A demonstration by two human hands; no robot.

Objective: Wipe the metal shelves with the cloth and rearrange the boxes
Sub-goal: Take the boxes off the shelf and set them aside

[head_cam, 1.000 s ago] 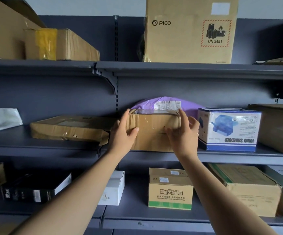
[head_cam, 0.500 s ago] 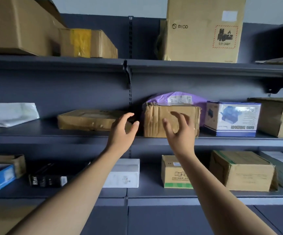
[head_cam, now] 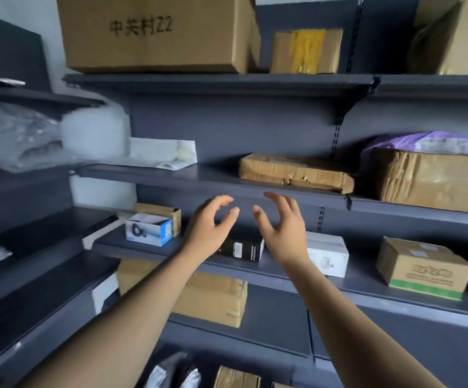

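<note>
Dark grey metal shelves (head_cam: 171,175) line a wall and meet a second run at the left corner. On the middle shelf a flat cardboard box (head_cam: 294,172) lies with its long side along the shelf edge. Just right of it sits a crumpled box (head_cam: 429,180), closed, with a purple bag (head_cam: 423,140) behind. The left hand (head_cam: 210,228) and right hand (head_cam: 283,225) hover before that shelf's front edge, each grip loose and empty, touching no box.
</note>
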